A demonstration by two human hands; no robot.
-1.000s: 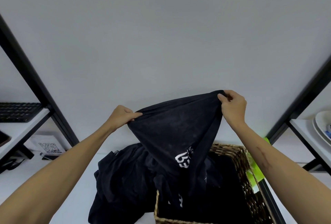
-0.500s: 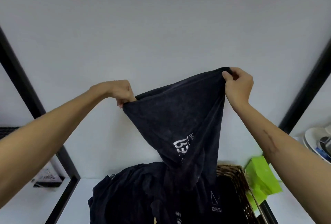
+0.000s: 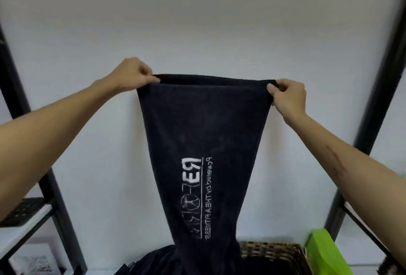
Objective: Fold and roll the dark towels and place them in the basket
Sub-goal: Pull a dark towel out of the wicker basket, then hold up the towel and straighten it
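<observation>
Up high goes one dark towel (image 3: 204, 143), stretched flat against the wall, its lower end trailing down to the heap of dark towels (image 3: 153, 262) on the counter; no fold made, no roll begun, so it looks like early days; the wicker basket (image 3: 272, 250) waits lower right, dark inside, contents unclear; left hand (image 3: 131, 74) pinches one top corner, right hand (image 3: 287, 94) pinches the other.
</observation>
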